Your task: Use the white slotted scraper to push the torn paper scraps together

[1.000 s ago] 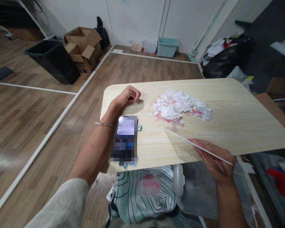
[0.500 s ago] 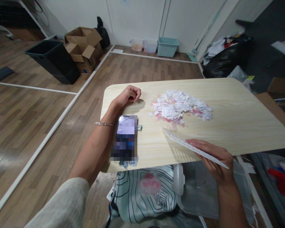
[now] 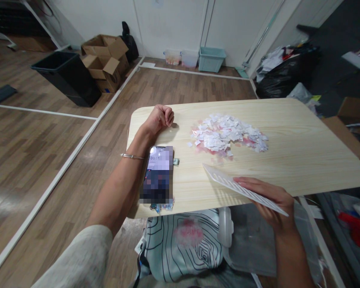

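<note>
My right hand (image 3: pixel 273 198) grips a thin white slotted panel (image 3: pixel 217 176) by its near side, holding it tilted over the table's front edge. Several slots run along the panel, and the fingers lie on its far face. Above the table's left part, my left hand (image 3: pixel 161 117) is curled closed; whether anything is inside the fingers is hidden. A heap of small white paper pieces (image 3: pixel 225 132), with pinkish bits among them, lies on the wooden-topped table (image 3: pixel 303 140) beyond the panel. Beside my left forearm lies a phone (image 3: pixel 159 174), its screen partly blurred out.
A patterned cloth (image 3: pixel 183 248) with a pink patch covers my lap, next to a grey translucent bin (image 3: pixel 252 240). On the floor are a black bin (image 3: pixel 69 78), cardboard boxes (image 3: pixel 106 60), a teal crate (image 3: pixel 211 60) and a black bag (image 3: pixel 283 80).
My left hand has lifted slightly and shifted left, its fingers curling more. The panel in my right hand has turned a little, showing more of its slotted face. The paper heap looks the same.
</note>
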`<control>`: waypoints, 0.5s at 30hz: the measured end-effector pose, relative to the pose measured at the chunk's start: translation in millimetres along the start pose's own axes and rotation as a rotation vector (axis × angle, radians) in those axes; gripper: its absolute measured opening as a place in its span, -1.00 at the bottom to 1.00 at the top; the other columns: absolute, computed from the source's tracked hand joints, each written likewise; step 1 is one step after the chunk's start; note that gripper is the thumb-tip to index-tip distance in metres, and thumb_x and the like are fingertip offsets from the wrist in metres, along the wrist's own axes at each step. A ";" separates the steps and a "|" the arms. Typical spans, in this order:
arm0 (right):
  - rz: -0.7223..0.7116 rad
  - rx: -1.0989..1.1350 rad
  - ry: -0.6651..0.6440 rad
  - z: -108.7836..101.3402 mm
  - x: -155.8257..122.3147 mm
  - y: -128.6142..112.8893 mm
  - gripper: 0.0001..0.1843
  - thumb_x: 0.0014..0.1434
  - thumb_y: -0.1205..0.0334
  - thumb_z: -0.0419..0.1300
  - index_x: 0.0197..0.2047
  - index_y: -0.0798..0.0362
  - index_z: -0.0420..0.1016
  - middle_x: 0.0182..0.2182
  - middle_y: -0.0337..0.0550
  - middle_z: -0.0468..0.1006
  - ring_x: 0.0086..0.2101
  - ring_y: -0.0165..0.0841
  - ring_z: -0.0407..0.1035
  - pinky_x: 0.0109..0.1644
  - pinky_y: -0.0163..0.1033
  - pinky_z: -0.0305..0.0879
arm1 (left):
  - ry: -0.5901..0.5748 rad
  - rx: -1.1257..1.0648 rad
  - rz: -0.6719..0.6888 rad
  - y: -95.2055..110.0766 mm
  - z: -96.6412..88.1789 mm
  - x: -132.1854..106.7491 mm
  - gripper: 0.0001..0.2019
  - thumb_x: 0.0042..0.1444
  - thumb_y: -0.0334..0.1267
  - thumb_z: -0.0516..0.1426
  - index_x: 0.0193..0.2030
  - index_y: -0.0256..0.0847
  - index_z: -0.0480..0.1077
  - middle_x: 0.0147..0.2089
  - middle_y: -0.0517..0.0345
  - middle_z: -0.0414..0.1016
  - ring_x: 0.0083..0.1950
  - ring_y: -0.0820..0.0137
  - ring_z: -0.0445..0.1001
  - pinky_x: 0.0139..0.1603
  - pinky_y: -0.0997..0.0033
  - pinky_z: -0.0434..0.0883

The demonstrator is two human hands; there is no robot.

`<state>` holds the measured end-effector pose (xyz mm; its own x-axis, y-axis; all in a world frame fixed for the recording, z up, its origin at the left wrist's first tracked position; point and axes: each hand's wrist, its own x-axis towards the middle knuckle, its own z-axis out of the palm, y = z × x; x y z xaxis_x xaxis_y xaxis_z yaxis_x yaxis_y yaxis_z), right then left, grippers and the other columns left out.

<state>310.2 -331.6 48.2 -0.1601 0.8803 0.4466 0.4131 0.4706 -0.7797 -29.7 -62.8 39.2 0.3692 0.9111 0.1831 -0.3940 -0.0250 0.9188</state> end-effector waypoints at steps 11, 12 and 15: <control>-0.026 0.006 -0.033 0.2 5.3 -5.9 -0.78 0.41 0.23 0.38 0.04 -0.17 0.84 -0.07 -0.08 0.88 -0.09 -0.17 0.80 0.04 -0.17 0.73 | 0.075 0.068 -0.062 -0.4 5.6 -0.6 -0.48 0.07 -0.46 0.24 -0.74 -0.16 0.03 -0.76 0.37 0.04 -0.70 0.64 0.14 -0.58 0.52 0.04; -0.024 0.010 -0.039 0.1 5.4 -6.9 -0.78 0.41 0.22 0.38 0.04 -0.17 0.84 -0.08 -0.07 0.88 -0.10 -0.15 0.80 0.03 -0.15 0.74 | 0.050 0.066 -0.053 -1.0 5.0 -0.5 -0.50 0.03 -0.47 0.24 -0.74 -0.16 0.05 -0.76 0.37 0.05 -0.70 0.64 0.15 -0.58 0.53 0.06; -0.028 0.042 -0.052 -0.4 5.5 -7.3 -0.77 0.39 0.18 0.40 0.06 -0.18 0.84 -0.09 -0.06 0.88 -0.10 -0.11 0.80 0.02 -0.11 0.75 | -0.036 0.052 -0.021 -2.8 4.2 -0.5 -0.60 -0.08 -0.46 0.24 -0.75 -0.16 0.13 -0.76 0.34 0.14 -0.69 0.61 0.21 -0.57 0.52 0.12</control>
<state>306.7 -330.2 56.6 -0.2184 0.8679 0.4461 0.3698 0.4966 -0.7852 -25.2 -64.9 38.0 0.4076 0.8962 0.1750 -0.3415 -0.0281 0.9395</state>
